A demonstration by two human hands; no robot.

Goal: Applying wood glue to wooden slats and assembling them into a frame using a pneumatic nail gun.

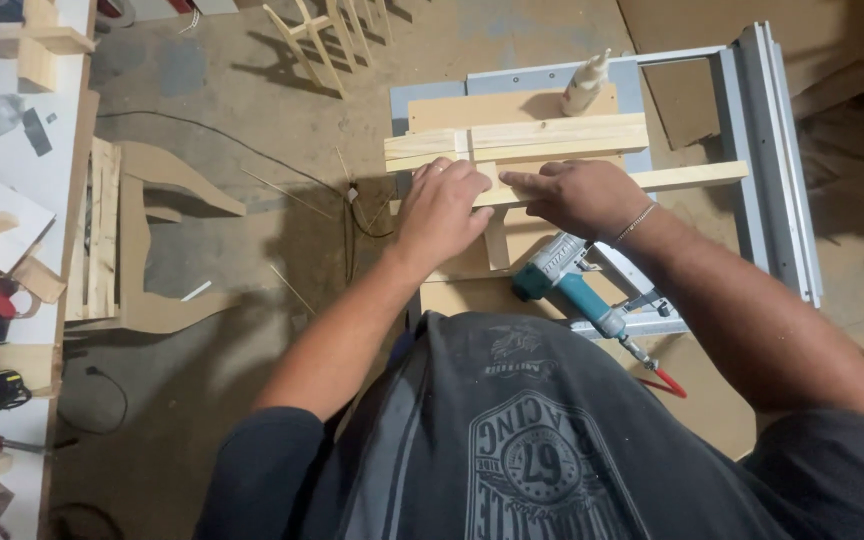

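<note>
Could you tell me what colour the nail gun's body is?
Teal, on the pneumatic nail gun; head view.

Under my left hand (442, 210) and right hand (577, 195) the wood strips (552, 135) are pale yellow-tan, on a blue-grey metal frame (762, 150). At five o'clock from my hands the nail gun (572, 280) is teal and silver, with a red hose end. At twelve o'clock the glue bottle (584, 85) is cream-white; my shirt (532, 440) is dark grey with a paler grey print.

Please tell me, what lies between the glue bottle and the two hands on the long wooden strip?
In the head view, stacked pale wooden bars lie between the glue bottle and the long strip, which the left hand and right hand press.
</note>
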